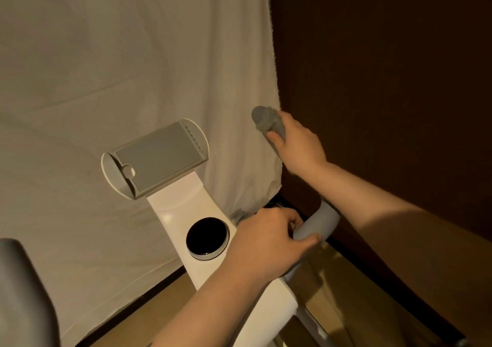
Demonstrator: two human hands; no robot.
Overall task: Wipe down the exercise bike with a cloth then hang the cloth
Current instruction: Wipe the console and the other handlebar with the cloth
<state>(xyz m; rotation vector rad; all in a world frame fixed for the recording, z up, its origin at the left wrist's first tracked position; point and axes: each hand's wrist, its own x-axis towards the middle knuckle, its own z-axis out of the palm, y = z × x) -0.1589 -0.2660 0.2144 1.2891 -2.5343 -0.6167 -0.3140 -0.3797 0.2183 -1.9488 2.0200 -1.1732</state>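
While the right hand (296, 146) wraps the grey handlebar's (269, 125) upper end, the left hand (269, 242) curls round its lower bend, bunching a grey cloth (239, 214) beside the bike's black dial (207, 237).

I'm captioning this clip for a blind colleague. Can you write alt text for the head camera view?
A person's right hand grips the upper end of an exercise bike's grey handlebar, while the left hand holds the lower part, with a grey cloth showing beside it. The white frame carries a tablet holder and black knob.
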